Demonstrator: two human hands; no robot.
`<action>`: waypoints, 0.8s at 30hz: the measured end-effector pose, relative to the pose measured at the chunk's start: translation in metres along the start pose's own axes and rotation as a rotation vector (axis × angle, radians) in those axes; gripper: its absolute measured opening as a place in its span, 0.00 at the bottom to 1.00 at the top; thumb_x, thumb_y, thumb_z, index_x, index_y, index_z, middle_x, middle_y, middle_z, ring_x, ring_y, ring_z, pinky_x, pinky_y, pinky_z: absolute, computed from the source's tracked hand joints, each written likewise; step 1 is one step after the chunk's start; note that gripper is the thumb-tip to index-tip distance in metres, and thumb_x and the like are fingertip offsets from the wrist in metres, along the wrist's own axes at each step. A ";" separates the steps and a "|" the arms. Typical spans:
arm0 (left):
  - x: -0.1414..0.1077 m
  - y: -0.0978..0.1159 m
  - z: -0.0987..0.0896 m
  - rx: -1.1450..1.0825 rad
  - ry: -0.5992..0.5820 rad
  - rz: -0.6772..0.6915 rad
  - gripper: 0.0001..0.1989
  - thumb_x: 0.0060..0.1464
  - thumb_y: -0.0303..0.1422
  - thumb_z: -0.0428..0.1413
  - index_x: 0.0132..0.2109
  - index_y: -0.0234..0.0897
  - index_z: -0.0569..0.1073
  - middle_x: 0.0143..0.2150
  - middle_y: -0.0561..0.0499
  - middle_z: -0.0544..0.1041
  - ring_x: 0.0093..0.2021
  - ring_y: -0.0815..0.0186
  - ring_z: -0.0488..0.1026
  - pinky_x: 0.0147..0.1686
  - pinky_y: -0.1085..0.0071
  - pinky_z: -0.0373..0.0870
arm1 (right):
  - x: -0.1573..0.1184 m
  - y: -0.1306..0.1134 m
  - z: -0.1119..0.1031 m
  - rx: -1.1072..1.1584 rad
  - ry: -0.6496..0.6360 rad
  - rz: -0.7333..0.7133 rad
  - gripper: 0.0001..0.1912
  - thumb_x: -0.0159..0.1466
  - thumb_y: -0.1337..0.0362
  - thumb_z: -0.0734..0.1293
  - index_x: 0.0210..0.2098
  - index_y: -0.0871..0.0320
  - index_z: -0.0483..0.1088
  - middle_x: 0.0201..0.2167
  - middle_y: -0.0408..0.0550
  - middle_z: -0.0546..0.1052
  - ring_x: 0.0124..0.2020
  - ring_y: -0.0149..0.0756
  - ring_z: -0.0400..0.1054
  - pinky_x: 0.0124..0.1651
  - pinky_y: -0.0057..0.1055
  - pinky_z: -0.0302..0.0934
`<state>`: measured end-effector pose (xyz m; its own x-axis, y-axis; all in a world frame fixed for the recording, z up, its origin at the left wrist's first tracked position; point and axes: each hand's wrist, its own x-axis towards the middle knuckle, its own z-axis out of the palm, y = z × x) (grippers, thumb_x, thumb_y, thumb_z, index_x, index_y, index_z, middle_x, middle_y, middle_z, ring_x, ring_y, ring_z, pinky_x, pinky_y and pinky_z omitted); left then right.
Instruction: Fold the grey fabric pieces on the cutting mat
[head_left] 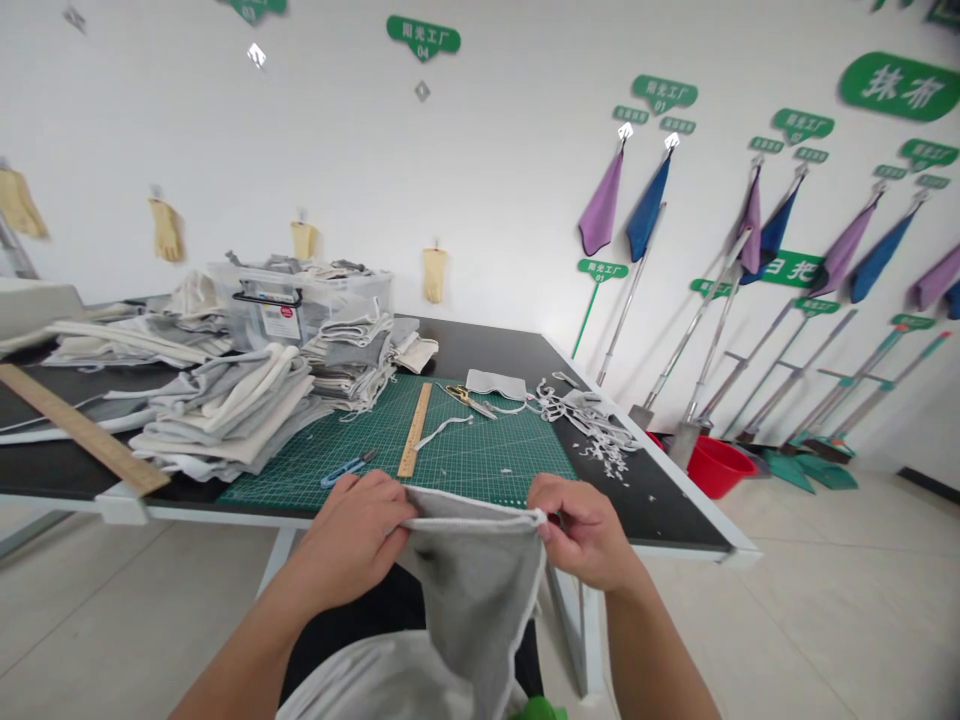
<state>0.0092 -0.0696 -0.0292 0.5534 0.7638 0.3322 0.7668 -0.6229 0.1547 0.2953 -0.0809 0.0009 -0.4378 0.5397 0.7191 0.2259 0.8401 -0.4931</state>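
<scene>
A grey fabric piece with pale stitched edges, like a cloth bag (480,580), hangs between my hands at the table's front edge. My left hand (364,530) pinches its top edge at the left. At the right top corner, the fingers of my right hand (585,530) are closed on the white seam. The top edge is stretched between them, with two layers showing slightly apart. More pale grey fabric (382,680) lies on my lap below. Just beyond my left hand, blue thread snips (348,468) rest on the green cutting mat (495,455).
On the mat lie a wooden ruler (415,430), gold-handled scissors (469,400) and a fabric strip. Trimmed scraps (589,415) are heaped right. Folded cloth stacks (232,410), a clear plastic bin (300,300) and a longer ruler (82,430) occupy the left. A red bucket (720,467) stands on the floor.
</scene>
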 end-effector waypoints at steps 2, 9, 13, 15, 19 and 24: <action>-0.002 -0.005 -0.004 0.042 0.063 -0.018 0.10 0.59 0.31 0.48 0.37 0.46 0.73 0.39 0.55 0.75 0.42 0.62 0.68 0.40 0.61 0.56 | -0.001 0.002 -0.008 -0.054 -0.025 0.040 0.08 0.64 0.64 0.62 0.27 0.56 0.64 0.22 0.43 0.66 0.24 0.31 0.59 0.28 0.28 0.52; 0.005 -0.007 -0.009 0.184 0.519 0.055 0.09 0.57 0.29 0.52 0.44 0.42 0.73 0.45 0.52 0.76 0.44 0.64 0.71 0.42 0.66 0.65 | 0.000 0.013 -0.032 -0.094 0.023 0.102 0.07 0.65 0.66 0.63 0.29 0.56 0.65 0.25 0.42 0.66 0.27 0.31 0.60 0.31 0.29 0.54; 0.012 0.001 -0.015 0.145 0.642 0.139 0.12 0.55 0.25 0.53 0.46 0.39 0.73 0.44 0.50 0.76 0.44 0.64 0.72 0.46 0.67 0.67 | 0.002 0.016 -0.039 -0.061 0.105 0.067 0.07 0.65 0.66 0.62 0.30 0.55 0.65 0.26 0.43 0.66 0.28 0.32 0.60 0.31 0.30 0.54; 0.016 0.003 -0.018 0.069 0.628 0.177 0.12 0.55 0.24 0.53 0.46 0.39 0.73 0.44 0.49 0.76 0.44 0.65 0.72 0.47 0.69 0.67 | 0.002 0.015 -0.043 -0.049 0.120 0.065 0.06 0.66 0.66 0.62 0.31 0.55 0.66 0.27 0.43 0.67 0.28 0.33 0.61 0.32 0.31 0.54; 0.031 0.002 -0.019 -0.055 0.575 0.162 0.12 0.57 0.24 0.50 0.45 0.38 0.74 0.43 0.49 0.75 0.45 0.67 0.71 0.47 0.71 0.67 | 0.006 0.015 -0.056 -0.081 0.090 0.140 0.07 0.66 0.64 0.62 0.31 0.56 0.67 0.27 0.44 0.68 0.29 0.33 0.61 0.32 0.31 0.54; 0.069 -0.005 -0.019 -0.085 0.440 0.106 0.12 0.59 0.27 0.47 0.44 0.40 0.74 0.44 0.52 0.76 0.46 0.66 0.72 0.48 0.70 0.67 | 0.021 0.035 -0.080 -0.189 0.118 0.266 0.10 0.65 0.60 0.63 0.29 0.57 0.67 0.24 0.41 0.66 0.26 0.31 0.58 0.31 0.29 0.53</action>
<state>0.0375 -0.0165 0.0103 0.4222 0.5625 0.7108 0.6739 -0.7193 0.1689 0.3634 -0.0354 0.0378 -0.2405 0.7344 0.6347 0.4806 0.6581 -0.5795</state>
